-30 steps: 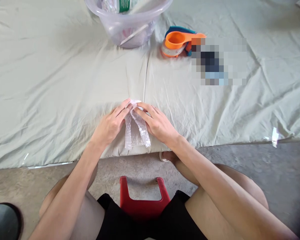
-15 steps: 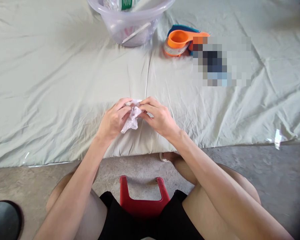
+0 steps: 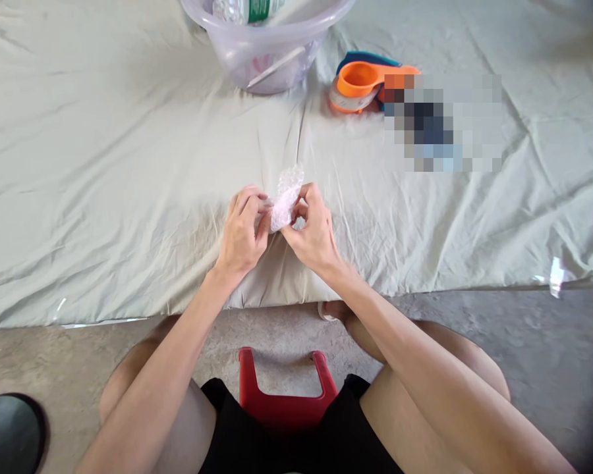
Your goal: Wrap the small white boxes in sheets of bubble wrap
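A small pinkish piece of bubble wrap (image 3: pixel 286 197) is held between both hands, above the front part of the cloth-covered surface. My left hand (image 3: pixel 247 224) pinches its left side with thumb and fingers. On the other side, my right hand (image 3: pixel 312 224) grips the right edge, its fingers curled and its thumb near the lower end. The upper end of the wrap sticks up past the fingertips. Whether anything is inside the wrap cannot be made out.
A translucent purple basin (image 3: pixel 271 56) with a plastic bottle stands at the back. Right of it lies an orange and blue tape dispenser (image 3: pixel 358 82), beside a pixelated patch. A grey-green cloth (image 3: pixel 128 164) covers the surface. Below is a red stool (image 3: pixel 286 408).
The bubble wrap has turned, its loose end now pointing up instead of down-left. Both hands have shifted slightly and changed their finger positions on it. The whole view has moved a little.
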Demonstrator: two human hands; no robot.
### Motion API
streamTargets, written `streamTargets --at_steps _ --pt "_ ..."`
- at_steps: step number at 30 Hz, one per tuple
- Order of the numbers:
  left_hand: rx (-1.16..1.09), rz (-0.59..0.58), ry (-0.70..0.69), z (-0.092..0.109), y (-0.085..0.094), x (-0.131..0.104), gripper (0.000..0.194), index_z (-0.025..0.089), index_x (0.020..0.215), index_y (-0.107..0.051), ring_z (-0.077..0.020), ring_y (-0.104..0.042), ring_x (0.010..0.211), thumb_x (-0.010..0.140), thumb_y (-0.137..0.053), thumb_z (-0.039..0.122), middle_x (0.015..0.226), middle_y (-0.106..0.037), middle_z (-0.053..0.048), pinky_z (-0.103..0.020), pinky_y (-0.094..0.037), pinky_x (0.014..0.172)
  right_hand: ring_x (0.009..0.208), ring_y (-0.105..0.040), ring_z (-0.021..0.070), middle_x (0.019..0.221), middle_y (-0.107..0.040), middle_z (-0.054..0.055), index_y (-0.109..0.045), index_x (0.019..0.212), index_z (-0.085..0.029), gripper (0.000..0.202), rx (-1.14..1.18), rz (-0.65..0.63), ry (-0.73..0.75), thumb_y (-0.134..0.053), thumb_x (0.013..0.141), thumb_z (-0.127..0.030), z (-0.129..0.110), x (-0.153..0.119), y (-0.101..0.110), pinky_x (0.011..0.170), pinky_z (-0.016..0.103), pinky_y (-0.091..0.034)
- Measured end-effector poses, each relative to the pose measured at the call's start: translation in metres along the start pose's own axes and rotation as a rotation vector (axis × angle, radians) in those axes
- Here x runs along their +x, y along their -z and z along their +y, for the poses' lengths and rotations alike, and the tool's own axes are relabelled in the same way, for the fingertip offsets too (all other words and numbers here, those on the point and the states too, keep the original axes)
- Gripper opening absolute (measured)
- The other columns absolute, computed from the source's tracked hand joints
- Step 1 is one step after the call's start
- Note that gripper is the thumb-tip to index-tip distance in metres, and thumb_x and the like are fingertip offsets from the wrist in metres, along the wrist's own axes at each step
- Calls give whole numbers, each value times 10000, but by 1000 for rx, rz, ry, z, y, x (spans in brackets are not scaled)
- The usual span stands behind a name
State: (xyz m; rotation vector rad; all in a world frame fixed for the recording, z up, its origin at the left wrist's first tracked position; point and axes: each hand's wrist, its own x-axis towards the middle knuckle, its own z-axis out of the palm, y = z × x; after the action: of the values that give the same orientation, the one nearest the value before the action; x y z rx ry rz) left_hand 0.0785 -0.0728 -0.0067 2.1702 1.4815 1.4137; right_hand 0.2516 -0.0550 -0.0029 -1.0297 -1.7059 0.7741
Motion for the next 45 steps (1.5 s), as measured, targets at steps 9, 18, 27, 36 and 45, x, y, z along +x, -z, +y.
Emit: streamTargets --at_steps 9,18,27,36,45 --pt "-230 172 283 17 -22 2 181 297 1097 -480 -166 -719 990 1083 -622 185 1054 -646 -15 -346 -659 944 851 -720 188 1264 -729 60 -544 1409 -321 261 -178 2 124 -590 1153 -300 4 -13 8 764 387 -668" --pt "-212 211 269 22 -13 3 169 286 1057 -595 -152 -725 876 1027 -680 143 946 -708 19 -299 -647 847 1108 -780 263 1717 -559 200 -608 1617 -261 456 -270 -168 224 -393 1215 -249 3 -14 16 1011 553 -710" --pt "-23 193 240 30 -15 -4 214 254 1093 -788 -200 -762 856 1155 -585 226 954 -805 -32 -352 -633 799 1258 -791 328 1529 -730 179 -405 1681 -273 577 -291 -169 235 -473 1123 -141 -3 -14 12 1058 567 -698" --pt "-120 126 206 33 -10 -16 265 313 1458 -636 -256 -781 1324 1225 -571 420 1457 -750 -115 -494 -667 1181 1180 -777 311 1483 -696 199 -595 1498 -212 423 -373 -211 188 -490 1098 -122 -11 -7 10 1009 508 -689" --pt "120 -79 97 20 -8 -10 446 202 1579 -680 -301 -706 1504 1239 -400 269 1617 -743 -156 -538 -584 1304 818 -654 197 1517 -662 165 -656 1377 -233 343 -280 -201 105 -548 1060 -159 -13 -4 13 729 422 -636"
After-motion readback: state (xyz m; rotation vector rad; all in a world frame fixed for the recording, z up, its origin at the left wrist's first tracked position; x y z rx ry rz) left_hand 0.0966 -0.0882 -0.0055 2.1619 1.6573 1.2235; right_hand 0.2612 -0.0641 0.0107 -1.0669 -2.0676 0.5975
